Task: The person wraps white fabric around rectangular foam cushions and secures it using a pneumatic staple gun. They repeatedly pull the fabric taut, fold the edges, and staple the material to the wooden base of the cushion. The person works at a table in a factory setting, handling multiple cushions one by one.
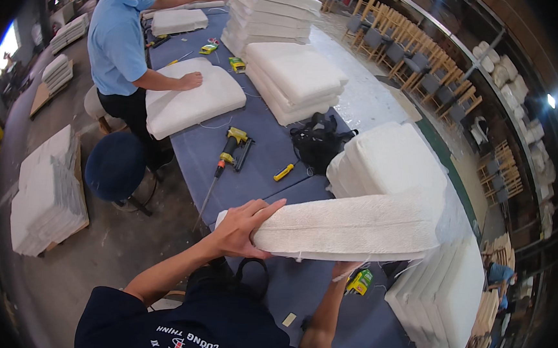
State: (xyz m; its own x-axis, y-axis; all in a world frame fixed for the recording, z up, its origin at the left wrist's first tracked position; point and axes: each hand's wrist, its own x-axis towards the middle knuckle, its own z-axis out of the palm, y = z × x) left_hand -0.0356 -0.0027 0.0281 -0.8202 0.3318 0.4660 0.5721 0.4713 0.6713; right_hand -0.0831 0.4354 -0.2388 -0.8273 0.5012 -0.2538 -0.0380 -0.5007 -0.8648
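A thick white fabric-covered cushion is tilted up on its edge above the blue-grey table, its seamed side toward me. My left hand grips its left end, thumb and fingers apart around the corner. Under the lower edge, my right hand supports the cushion; its fingers are hidden behind it. Loose threads hang from that edge. Beyond the left hand lies a yellow-and-black staple gun with an air hose. A yellow-handled tool rests near the cushion, beside a black bag.
Stacks of white cushions stand at the right, behind mine and farther back. A co-worker in a blue shirt presses a hand on another cushion. A round stool stands left of the table. A green-yellow packet lies nearby.
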